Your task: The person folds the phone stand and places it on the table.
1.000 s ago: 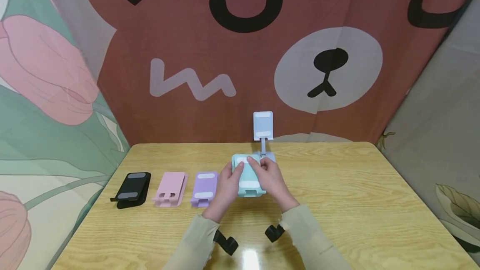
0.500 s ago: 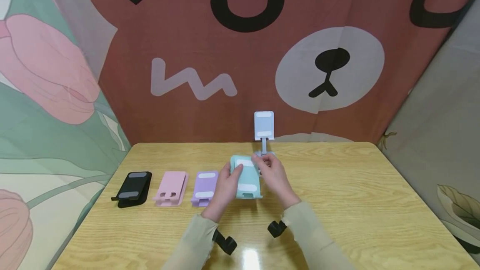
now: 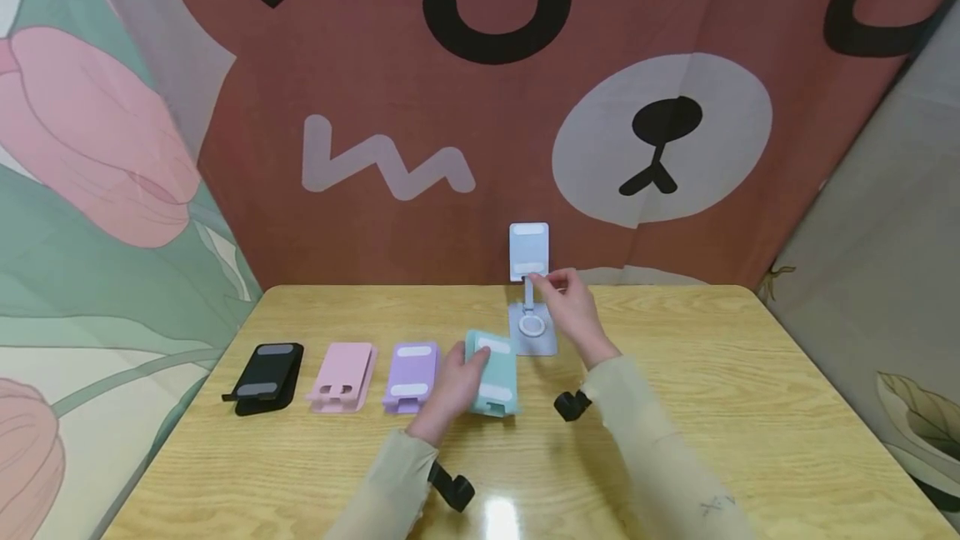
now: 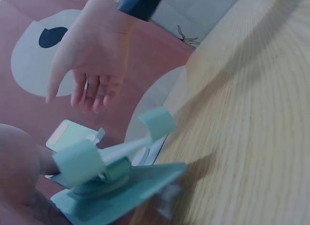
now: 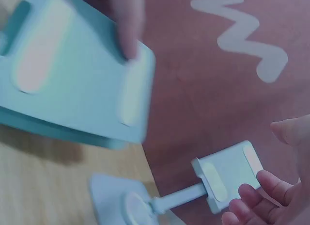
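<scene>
My left hand [image 3: 453,382] grips a folded teal phone stand [image 3: 500,369] by its left side, thumb over the top plate, held just above the table. In the left wrist view the teal stand's base and lip show close up. A light blue phone stand [image 3: 529,244] stands unfolded at the back, plate raised on an arm over a flat base with a ring. Beside its arm is my right hand [image 3: 573,311], holding nothing, fingers loosely bent. The right wrist view shows these fingers [image 5: 276,188] near the blue plate; whether they touch it I cannot tell.
Left of my left hand, a purple phone stand [image 3: 411,375], a pink one [image 3: 343,377] and a black one [image 3: 270,377] lie folded in a row on the wooden table [image 3: 712,407]. A printed bear curtain [image 3: 375,240] hangs behind the table's back edge.
My right hand has let go of the teal stand and moved forward and right to the blue stand. My left hand has kept hold of the teal stand, lowering it slightly toward me.
</scene>
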A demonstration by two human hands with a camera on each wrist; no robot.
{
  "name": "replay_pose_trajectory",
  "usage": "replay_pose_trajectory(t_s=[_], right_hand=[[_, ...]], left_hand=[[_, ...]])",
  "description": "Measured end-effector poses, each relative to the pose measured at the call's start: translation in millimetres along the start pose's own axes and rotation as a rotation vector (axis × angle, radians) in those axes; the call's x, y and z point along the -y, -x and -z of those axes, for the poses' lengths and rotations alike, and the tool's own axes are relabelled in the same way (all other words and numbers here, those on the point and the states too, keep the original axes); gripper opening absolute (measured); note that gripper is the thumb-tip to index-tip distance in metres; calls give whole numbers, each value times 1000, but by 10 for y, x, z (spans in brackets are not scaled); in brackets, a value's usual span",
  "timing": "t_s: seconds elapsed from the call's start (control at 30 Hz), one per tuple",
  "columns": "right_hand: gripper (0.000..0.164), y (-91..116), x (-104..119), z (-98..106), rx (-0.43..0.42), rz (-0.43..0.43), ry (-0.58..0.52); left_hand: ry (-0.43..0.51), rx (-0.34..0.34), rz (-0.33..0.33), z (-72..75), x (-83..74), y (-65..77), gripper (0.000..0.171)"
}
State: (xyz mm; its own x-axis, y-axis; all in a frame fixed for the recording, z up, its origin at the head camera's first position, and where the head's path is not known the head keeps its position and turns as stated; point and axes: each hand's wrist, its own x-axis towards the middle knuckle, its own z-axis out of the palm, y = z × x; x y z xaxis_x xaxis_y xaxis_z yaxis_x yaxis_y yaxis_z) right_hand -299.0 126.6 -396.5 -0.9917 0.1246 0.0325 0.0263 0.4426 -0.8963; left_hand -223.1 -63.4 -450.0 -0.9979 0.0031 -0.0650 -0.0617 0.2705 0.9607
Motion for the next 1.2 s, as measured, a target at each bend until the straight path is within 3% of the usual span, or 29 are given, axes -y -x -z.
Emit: replay_pose_trajectory(t_s=[0.27, 0.7, 0.97, 1.2], right_hand=[[58, -280, 24, 134, -14, -9, 25], [79, -538, -42, 86, 78, -46, 112], [89, -634, -23, 67, 155, -69, 68], [89, -686, -5, -25, 192, -55, 48]], left_hand=[[-83, 1, 38, -14, 52, -48, 48], [-137, 15, 61, -15, 73, -124, 52], [-298, 13, 119, 37, 35, -118, 60], [-364, 19, 142, 70, 19, -111, 61]])
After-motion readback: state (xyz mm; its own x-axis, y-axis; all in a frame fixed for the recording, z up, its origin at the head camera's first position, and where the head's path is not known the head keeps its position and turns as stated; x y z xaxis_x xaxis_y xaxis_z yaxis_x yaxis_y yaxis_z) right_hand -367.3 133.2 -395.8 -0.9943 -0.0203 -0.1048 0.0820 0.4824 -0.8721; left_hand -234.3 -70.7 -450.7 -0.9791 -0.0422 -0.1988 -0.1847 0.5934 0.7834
